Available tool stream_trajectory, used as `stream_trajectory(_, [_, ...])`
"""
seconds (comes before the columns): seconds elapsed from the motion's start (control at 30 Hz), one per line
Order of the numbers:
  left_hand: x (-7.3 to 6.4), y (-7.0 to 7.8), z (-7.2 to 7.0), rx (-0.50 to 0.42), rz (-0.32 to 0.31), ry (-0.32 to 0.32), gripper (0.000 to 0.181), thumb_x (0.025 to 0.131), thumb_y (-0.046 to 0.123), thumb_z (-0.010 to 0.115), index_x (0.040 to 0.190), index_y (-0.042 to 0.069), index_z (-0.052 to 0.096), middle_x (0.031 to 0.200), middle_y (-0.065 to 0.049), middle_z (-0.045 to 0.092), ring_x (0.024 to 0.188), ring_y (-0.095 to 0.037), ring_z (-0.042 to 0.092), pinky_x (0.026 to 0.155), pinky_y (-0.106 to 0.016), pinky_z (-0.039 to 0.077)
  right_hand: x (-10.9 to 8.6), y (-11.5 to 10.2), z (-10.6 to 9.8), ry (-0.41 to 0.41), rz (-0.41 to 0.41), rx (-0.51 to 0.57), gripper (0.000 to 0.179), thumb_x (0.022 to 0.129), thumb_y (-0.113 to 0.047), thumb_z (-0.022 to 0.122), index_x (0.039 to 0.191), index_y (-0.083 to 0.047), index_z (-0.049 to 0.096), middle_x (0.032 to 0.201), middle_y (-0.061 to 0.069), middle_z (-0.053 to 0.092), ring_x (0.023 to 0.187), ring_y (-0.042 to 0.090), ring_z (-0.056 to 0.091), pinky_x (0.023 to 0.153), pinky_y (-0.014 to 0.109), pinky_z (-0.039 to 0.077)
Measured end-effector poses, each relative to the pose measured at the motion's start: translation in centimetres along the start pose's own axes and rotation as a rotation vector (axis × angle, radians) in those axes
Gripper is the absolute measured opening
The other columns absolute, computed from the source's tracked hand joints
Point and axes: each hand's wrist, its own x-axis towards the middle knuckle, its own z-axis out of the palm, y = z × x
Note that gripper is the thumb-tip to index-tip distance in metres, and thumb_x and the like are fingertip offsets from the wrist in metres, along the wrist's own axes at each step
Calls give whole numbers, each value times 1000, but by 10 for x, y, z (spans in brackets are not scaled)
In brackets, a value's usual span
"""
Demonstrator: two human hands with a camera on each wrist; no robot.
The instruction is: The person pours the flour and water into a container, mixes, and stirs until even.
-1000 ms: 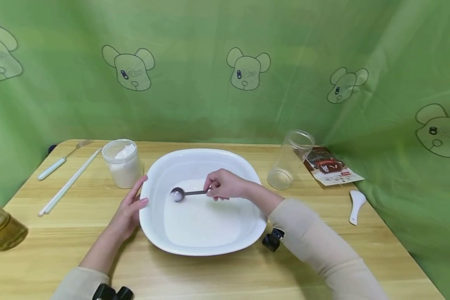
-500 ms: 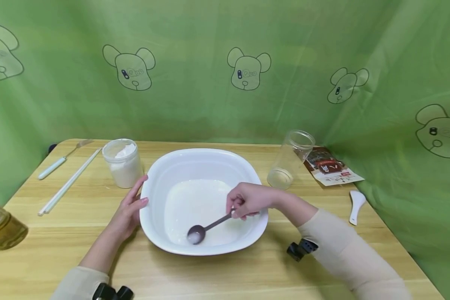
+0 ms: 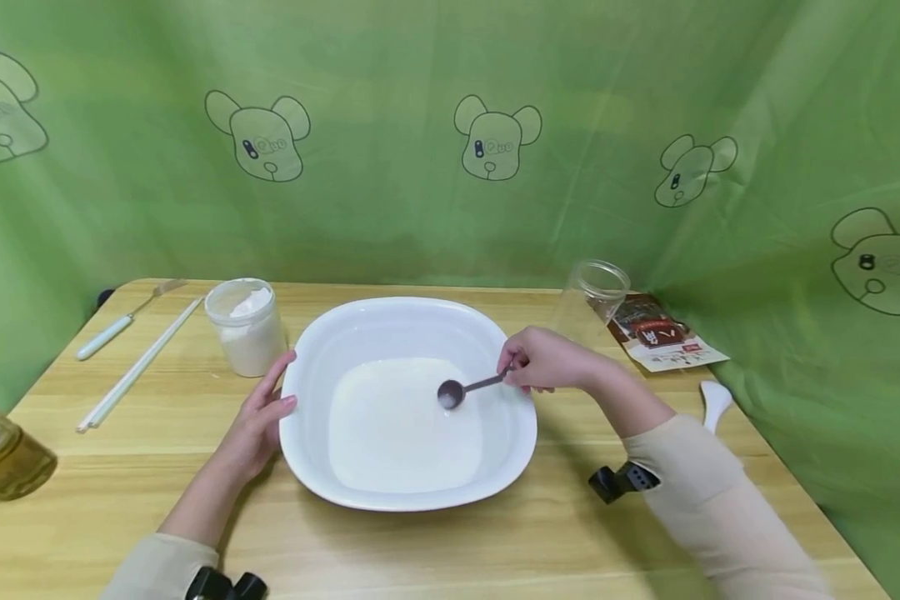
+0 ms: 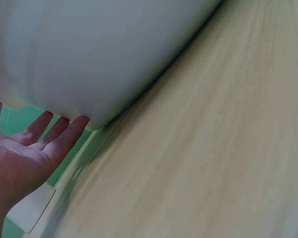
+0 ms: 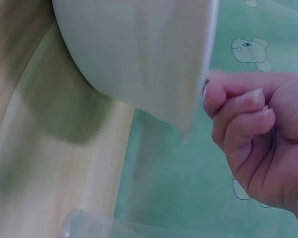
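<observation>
A white basin (image 3: 407,500) stands on the table, with what looks like a whitish liquid over its bottom. My left hand (image 3: 258,421) steadies the basin's left side, thumb and index fingertips at the rim. In the left wrist view, its extended fingers (image 4: 64,136) touch the outer wall from below the rim. My right hand (image 3: 551,358) pinches the handle of a dark brown spoon (image 3: 450,395) above the basin's right side. The spoon's round bowl hangs inside the basin, with a little white in it. In the right wrist view, the basin wall hides most of the spoon.
At the left are a jar of white powder (image 3: 249,337), white chopsticks (image 3: 141,365), a blue-handled fork-like utensil (image 3: 108,335) and a jar of amber liquid (image 3: 11,458). To the right stand a clear cup (image 3: 588,304), a spice packet (image 3: 656,333) and a white spoon (image 3: 714,400).
My right hand has carried the spoon from the basin's left side through the front to the right side. My left hand and the basin stay in place.
</observation>
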Motion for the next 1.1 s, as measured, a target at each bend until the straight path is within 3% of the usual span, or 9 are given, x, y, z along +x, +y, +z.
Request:
stream_trajectory(0.13, [0, 0, 0, 4, -5, 3, 58, 85, 5, 42, 137, 19, 22, 118, -11, 38, 93, -19, 53, 71, -33, 48, 19, 2, 8, 86, 49, 46, 8, 79, -3, 57, 85, 0, 60, 56, 6, 54, 40, 12, 42, 36, 21, 36])
stream_trajectory(0.27, [0, -1, 0, 5, -4, 1, 57, 85, 5, 42, 137, 20, 23, 117, -10, 39, 91, -20, 54, 71, -33, 48, 37, -2, 21, 112, 47, 127, 11, 79, -4, 57, 89, 0, 59, 58, 7, 55, 43, 12, 43, 38, 21, 36])
stream_trajectory(0.57, [0, -1, 0, -3, -1, -2, 57, 85, 4, 42, 137, 21, 24, 116, -9, 40, 92, -19, 54, 71, -33, 48, 62, -25, 54, 2, -44, 259, 12, 80, -4, 58, 91, 1, 58, 60, 10, 56, 42, 11, 42, 40, 25, 37])
stream_trajectory(0.83, [1, -2, 0, -9, 4, -13, 58, 85, 3, 42, 137, 19, 23, 120, -11, 36, 94, -18, 53, 73, -33, 48, 45, -34, 64, -178, -144, 286, 9, 80, -3, 58, 88, -2, 60, 60, 12, 56, 40, 11, 40, 38, 25, 34])
stream_trajectory(1.0, [0, -1, 0, -8, -10, -2, 58, 85, 4, 42, 137, 20, 22, 120, -12, 33, 93, -17, 53, 73, -32, 48, 21, -28, 54, -292, -178, 247, 10, 79, -1, 57, 86, -6, 61, 57, 11, 55, 38, 11, 39, 37, 23, 33])
stream_trajectory(1.1, [0, 0, 0, -8, -10, 5, 58, 85, 4, 42, 137, 20, 23, 119, -11, 34, 92, -17, 53, 72, -32, 48, 6, -20, 43, -313, -177, 222, 10, 78, 0, 57, 84, -7, 62, 55, 9, 53, 38, 10, 38, 35, 19, 32])
